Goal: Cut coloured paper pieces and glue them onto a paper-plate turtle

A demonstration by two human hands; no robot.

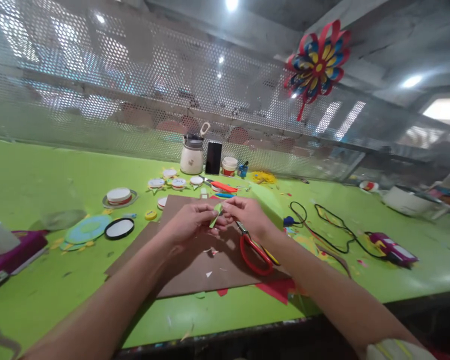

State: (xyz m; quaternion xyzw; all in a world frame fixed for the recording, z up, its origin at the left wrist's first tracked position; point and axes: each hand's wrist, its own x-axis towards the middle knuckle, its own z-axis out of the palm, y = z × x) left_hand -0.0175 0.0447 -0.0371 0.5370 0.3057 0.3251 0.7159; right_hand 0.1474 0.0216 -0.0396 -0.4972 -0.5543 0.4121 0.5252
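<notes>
Your forearms [135, 275] are hovering over the brown board [187, 270]. Directly above it, your left hand [191, 220] and right hand [249, 216] are pinching a green strip [216, 218].

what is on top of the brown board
White scraps lie on the board. The left hand and right hand hold a green strip above it, hiding part; whether the scissors touch it is unclear.

green paper piece [216, 215] | small, narrow | tilted | between left hand [193, 220] and right hand [246, 214]
</notes>
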